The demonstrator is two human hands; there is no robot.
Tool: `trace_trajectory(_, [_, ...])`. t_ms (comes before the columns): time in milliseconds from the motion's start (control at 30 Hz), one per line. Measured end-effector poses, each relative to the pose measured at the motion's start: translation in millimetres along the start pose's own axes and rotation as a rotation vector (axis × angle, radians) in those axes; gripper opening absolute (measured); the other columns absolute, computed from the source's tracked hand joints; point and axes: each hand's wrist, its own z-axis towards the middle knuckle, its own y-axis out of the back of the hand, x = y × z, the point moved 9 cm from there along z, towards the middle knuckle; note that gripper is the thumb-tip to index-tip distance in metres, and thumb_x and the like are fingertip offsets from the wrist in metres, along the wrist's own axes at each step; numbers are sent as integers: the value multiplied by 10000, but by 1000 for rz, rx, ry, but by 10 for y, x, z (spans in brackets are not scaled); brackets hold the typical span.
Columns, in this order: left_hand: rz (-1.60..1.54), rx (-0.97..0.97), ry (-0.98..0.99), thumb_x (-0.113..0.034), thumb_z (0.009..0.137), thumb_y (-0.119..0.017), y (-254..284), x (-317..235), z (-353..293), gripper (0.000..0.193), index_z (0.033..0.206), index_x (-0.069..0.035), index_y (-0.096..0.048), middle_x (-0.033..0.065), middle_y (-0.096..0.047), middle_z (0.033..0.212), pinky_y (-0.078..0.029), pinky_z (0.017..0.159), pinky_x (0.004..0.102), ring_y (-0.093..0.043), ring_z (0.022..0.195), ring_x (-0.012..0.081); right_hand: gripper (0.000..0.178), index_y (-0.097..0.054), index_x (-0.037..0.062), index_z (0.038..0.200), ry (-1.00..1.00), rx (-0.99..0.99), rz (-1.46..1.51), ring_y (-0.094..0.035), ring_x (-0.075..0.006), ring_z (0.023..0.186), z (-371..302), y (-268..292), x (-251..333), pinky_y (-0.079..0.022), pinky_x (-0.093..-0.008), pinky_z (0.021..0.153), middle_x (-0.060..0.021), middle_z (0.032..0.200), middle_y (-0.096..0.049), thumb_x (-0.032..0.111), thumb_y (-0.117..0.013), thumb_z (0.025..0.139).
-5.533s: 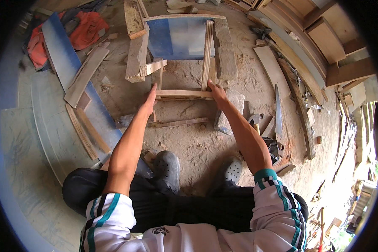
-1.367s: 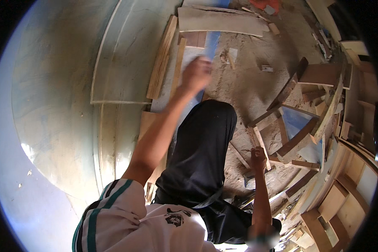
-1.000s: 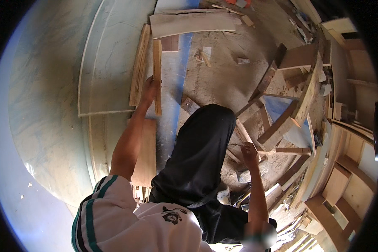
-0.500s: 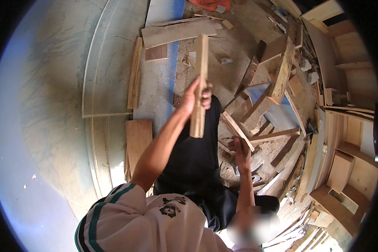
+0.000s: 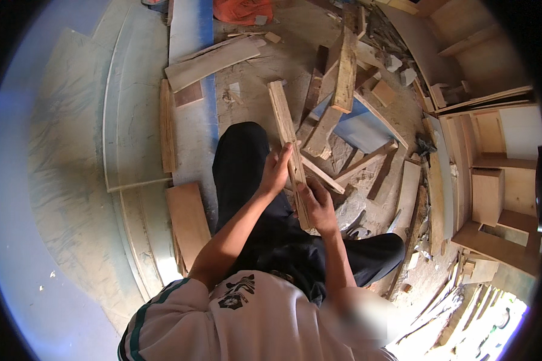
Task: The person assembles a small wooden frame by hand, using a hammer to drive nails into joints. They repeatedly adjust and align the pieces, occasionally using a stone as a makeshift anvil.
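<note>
A long, narrow wooden strip [image 5: 283, 117] slants across the space over my lap, its far end tipped a little to the left. Around its middle my left hand [image 5: 276, 171] is closed, thumb along the wood. Lower down, my right hand [image 5: 319, 207] grips the same strip close to its near end; part of those fingers is hidden behind it. Just beyond my right hand a thinner pale stick [image 5: 324, 174] lies among the scraps.
Scrap boards and a thick beam [image 5: 344, 72] lie piled ahead to the right, around a blue-white panel [image 5: 364, 126]. A grey stone [image 5: 350, 210] is beside my right hand. At left lie a flat board [image 5: 214, 63] and a brown board [image 5: 188, 207]. Wooden cabinets [image 5: 488, 186] line the right.
My left hand has brought the strip down and nearer, tilting it. My right hand has left the pale stick and closed on the strip's near end. The view has shifted right.
</note>
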Motion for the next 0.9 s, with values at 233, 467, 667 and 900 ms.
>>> trace_trajectory(233, [33,181,-130,-311,1004,-469,-208,-355,-196,392,1229,10,-491,96,-617,1035,-528,825,311,-658,946,179,395,-570,-3,1111,-21,-12,42,-540,-91,585,-218,163,-134,-434,-247,496,-27,747,-564,352,-616,945])
trace_trajectory(467, [-104,254,37,-367,1008,-426,-437,-290,-322,539,1376,24,-386,133,-587,1161,-562,859,344,-630,1069,209,396,-588,-20,1125,167,-71,-62,-503,-104,684,-368,336,9,-429,-275,617,-23,772,-560,308,-666,917])
trace_trajectory(667, [93,211,-104,-423,1009,-413,-627,-392,-363,607,1398,40,-358,99,-552,1031,-520,879,352,-611,930,207,530,-608,-17,1162,198,-108,-329,-625,-182,780,-433,559,59,-489,-344,703,-147,874,-666,388,-730,843])
trace_trajectory(900, [163,-66,-140,-553,980,-385,-302,-737,70,675,1399,-23,-399,132,-483,1145,-537,846,414,-610,1021,293,511,-621,30,1171,162,-183,-324,-681,-283,857,-403,1107,-181,-526,-384,756,-174,951,-693,416,-708,848])
